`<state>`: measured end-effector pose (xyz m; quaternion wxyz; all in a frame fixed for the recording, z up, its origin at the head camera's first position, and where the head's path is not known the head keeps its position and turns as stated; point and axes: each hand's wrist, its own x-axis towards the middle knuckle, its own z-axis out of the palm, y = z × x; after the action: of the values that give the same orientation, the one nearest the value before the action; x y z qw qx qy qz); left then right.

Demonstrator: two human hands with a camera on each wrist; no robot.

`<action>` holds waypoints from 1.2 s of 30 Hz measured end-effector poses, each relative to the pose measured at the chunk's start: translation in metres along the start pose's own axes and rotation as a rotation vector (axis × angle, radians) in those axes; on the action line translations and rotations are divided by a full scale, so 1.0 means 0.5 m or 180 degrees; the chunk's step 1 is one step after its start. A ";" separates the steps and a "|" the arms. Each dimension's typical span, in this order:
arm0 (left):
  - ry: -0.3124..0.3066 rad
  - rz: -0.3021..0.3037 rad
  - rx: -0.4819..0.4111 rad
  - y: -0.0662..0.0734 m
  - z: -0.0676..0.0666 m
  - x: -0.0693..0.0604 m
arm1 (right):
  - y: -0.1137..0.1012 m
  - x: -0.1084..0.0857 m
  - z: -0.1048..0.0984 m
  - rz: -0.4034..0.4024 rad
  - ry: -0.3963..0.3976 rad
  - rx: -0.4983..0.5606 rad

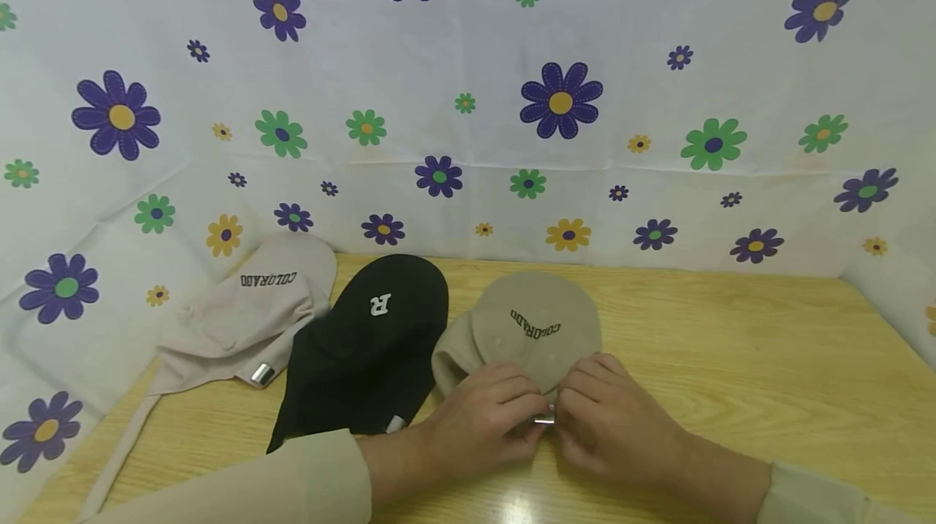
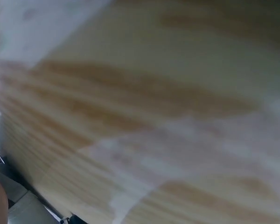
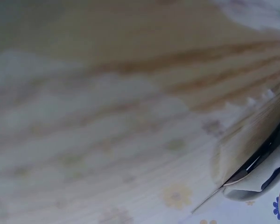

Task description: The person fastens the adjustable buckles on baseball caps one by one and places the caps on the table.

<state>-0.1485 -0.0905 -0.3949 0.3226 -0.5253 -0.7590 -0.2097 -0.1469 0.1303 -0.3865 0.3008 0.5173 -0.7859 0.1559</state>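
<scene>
A beige cap with upside-down COLORADO lettering lies on the table in the head view, its brim pointing away from me. At its near edge, my left hand and right hand grip it side by side with curled fingers. Between the two hands shows a small shiny metal buckle; the strap is mostly hidden by the fingers. Both wrist views show mainly blurred wood grain and reflections, with only a sliver of skin at the edge, so the grips cannot be seen there.
Left of the beige cap lies a black cap with a white R. Farther left is a pale pink cap, its strap trailing down the wooden table. A flower-patterned cloth hangs behind the table.
</scene>
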 end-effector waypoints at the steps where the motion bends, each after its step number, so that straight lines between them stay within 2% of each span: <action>1: 0.0016 0.0018 0.0011 -0.001 -0.001 0.001 | 0.000 0.000 -0.001 0.0023 -0.0028 -0.0001; 9: 0.0027 0.0096 0.0078 -0.003 -0.003 0.006 | 0.001 0.001 -0.004 0.0060 -0.0086 0.0000; 12: 0.0031 0.0076 0.0060 -0.002 -0.003 0.005 | 0.001 0.002 0.000 0.0038 0.0007 0.0018; 16: 0.0056 0.0133 0.0056 0.006 -0.003 -0.007 | -0.010 0.003 0.013 -0.0180 0.0315 0.0108; 19: 0.0084 0.0111 0.0055 0.012 -0.005 -0.017 | -0.015 0.004 0.020 -0.0269 0.0428 0.0168; 23: 0.0091 0.0022 0.0028 0.011 -0.006 -0.012 | -0.008 0.007 0.013 -0.0190 0.0353 0.0155; 29: 0.0034 0.0041 -0.0001 -0.001 -0.003 0.008 | 0.009 0.005 -0.003 -0.0080 0.0200 0.0098; 36: -0.0011 0.0091 -0.0040 -0.006 -0.006 0.005 | 0.006 0.005 0.003 -0.0112 0.0232 0.0166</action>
<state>-0.1511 -0.0920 -0.3910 0.3210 -0.5385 -0.7506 -0.2089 -0.1507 0.1289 -0.3859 0.3183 0.5326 -0.7609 0.1898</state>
